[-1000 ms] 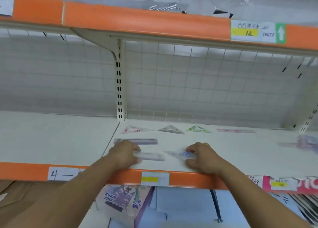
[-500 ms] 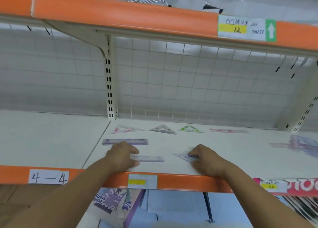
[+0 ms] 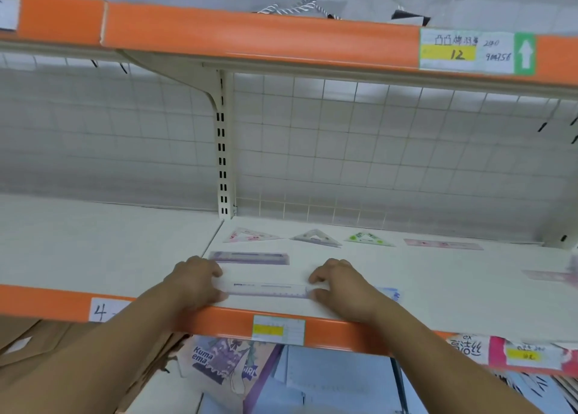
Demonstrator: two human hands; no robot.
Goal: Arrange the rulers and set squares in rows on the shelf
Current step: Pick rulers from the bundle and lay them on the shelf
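Note:
A clear ruler point(image 3: 269, 289) lies near the front of the white shelf point(image 3: 453, 301). My left hand point(image 3: 195, 284) holds its left end and my right hand point(image 3: 341, 287) pinches its right end. Behind it lies a purple ruler point(image 3: 249, 257). Along the back stand a pink set square point(image 3: 250, 235), a clear set square point(image 3: 316, 238), a green set square point(image 3: 369, 239) and a pink ruler point(image 3: 442, 244). A blue set square point(image 3: 389, 293) peeks out to the right of my right wrist.
The orange front lip point(image 3: 219, 321) carries price labels. More pinkish rulers point(image 3: 550, 276) lie at the far right edge. An upper shelf point(image 3: 250, 35) hangs overhead. A wire grid backs the shelf. Paper bags and printed sheets sit below.
My right hand left the blue set square and moved left onto the right end of the clear ruler. My left hand stays on the left end.

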